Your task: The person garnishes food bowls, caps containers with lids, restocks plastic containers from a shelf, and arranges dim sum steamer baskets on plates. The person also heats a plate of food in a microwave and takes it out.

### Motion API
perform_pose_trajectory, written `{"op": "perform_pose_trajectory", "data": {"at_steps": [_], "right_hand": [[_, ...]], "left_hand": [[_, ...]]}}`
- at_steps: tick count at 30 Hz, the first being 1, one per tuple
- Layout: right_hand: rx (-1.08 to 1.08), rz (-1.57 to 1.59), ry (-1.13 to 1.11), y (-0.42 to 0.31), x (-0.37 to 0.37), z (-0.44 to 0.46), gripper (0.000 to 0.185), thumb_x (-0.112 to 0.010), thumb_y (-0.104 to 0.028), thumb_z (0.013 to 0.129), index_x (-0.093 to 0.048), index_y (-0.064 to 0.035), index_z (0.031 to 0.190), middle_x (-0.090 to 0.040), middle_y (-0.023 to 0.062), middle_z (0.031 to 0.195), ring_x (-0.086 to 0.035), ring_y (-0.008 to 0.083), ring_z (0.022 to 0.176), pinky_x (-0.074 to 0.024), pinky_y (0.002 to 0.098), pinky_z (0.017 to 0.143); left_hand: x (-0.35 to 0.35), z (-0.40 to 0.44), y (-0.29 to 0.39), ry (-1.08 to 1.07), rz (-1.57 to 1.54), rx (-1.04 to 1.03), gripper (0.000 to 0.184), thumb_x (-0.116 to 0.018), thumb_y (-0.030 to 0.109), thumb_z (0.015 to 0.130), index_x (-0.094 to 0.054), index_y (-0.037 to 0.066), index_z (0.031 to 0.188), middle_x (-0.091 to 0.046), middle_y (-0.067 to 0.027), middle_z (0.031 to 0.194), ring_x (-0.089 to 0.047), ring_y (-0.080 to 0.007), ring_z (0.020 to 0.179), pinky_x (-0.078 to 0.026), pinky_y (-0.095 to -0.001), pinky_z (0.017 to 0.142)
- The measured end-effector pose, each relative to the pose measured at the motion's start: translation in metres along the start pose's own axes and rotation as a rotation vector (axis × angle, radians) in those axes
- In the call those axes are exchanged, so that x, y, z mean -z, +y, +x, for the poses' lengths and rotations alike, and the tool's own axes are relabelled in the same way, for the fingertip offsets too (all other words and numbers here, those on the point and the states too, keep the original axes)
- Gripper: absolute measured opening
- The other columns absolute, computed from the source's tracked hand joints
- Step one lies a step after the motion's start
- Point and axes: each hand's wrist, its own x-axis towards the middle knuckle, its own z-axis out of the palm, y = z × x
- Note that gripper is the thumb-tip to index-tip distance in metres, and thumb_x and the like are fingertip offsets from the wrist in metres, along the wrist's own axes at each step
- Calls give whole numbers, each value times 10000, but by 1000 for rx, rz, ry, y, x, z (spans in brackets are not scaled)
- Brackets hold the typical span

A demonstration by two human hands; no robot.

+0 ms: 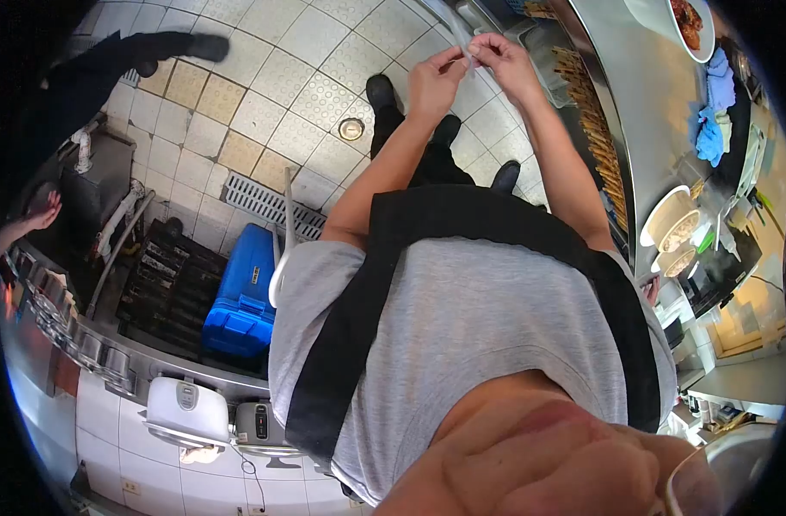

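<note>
Both my hands are raised close together at the top of the view, beside the steel counter. My left hand (pixel 435 86) pinches the edge of a clear plastic bag (pixel 455 26) between thumb and fingers. On the other side, my right hand (pixel 505 67) pinches the same thin plastic, its fingertips almost touching those of my left hand. The bag stretches up from the fingertips toward the top edge. Just right of my right hand, many brown skewer-like sticks (pixel 592 129) lie in a row along the counter's edge.
A steel counter (pixel 634 112) on the right bears a bowl of red food (pixel 690 24), blue cloths (pixel 714 112) and pale bowls (pixel 671 219). A blue box (pixel 245 292) stands on the floor at left. Another person's leg (pixel 165 47) and hand (pixel 45 211) show at far left.
</note>
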Motion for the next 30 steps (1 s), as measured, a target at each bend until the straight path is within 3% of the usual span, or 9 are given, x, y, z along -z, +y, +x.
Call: {"op": "perform_pose_trajectory", "data": {"at_steps": [2, 5, 8, 11, 17, 23, 26, 28, 30], "right_hand": [[-85, 170, -65, -1, 3, 5, 140, -638, -136, 848, -616, -40, 948, -594, -2, 830, -550, 83, 752, -447, 231, 737], [-130, 230, -96, -2, 5, 8, 143, -640, -140, 846, -617, -50, 955, -589, -10, 826, -554, 85, 756, -442, 228, 745], [-136, 205, -93, -2, 3, 9, 145, -636, -156, 852, -615, -52, 950, -586, -15, 819, -546, 77, 755, -442, 225, 738], [-57, 96, -120, -3, -1, 8, 141, -627, -164, 861, -607, -54, 948, -581, -19, 809, -537, 71, 748, -444, 228, 726], [79, -162, -156, 1, -3, 13, 125, -589, -163, 888, -577, -41, 910, -560, -21, 775, -523, 66, 724, -445, 225, 695], [61, -122, -145, 4, -8, 14, 115, -569, -142, 897, -572, -27, 907, -564, -11, 775, -528, 65, 715, -455, 219, 671], [117, -205, -83, 5, -18, 16, 121, -571, -136, 895, -573, -17, 909, -575, -6, 780, -550, 72, 712, -472, 225, 659], [99, -259, -41, -3, -24, 13, 128, -576, -137, 891, -575, -9, 907, -585, 0, 778, -563, 79, 706, -483, 231, 657], [79, -298, -15, -7, -29, 8, 135, -580, -139, 887, -577, -5, 903, -593, 5, 773, -572, 83, 702, -490, 237, 657]], "left_hand": [[-1, -2, 2, 52, -16, -68, 304, -630, 143, 846, -626, -43, 1086, -672, -74, 865, -620, -101, 753, -488, -209, 698], [2, -3, 4, 84, -160, -70, 300, -634, 171, 822, -647, -40, 1034, -687, -129, 793, -637, -110, 704, -490, -231, 655], [6, 0, 1, 73, -101, -95, 284, -623, 159, 831, -647, -50, 1022, -688, -132, 785, -646, -121, 699, -495, -237, 648], [13, 1, 9, 8, -34, -49, 288, -590, 145, 878, -620, -54, 1085, -678, -105, 854, -646, -124, 751, -507, -227, 678], [19, 1, 17, -36, 147, -101, 292, -575, 147, 871, -620, -38, 1091, -686, -116, 819, -664, -137, 748, -519, -248, 682], [22, 2, 18, -10, 72, -106, 221, -535, 73, 860, -631, -52, 1014, -682, -145, 791, -661, -159, 665, -533, -262, 628], [14, 4, 7, 130, -317, -122, 168, -545, 60, 859, -591, -53, 974, -665, -132, 852, -648, -159, 681, -545, -275, 606], [18, 7, 5, 53, -258, -47, 144, -517, 72, 900, -521, -31, 1000, -601, -136, 938, -624, -171, 803, -567, -295, 659], [20, 8, 4, 35, -235, -6, 145, -520, 70, 898, -541, -38, 992, -592, -114, 895, -619, -163, 785, -567, -295, 669]]}}
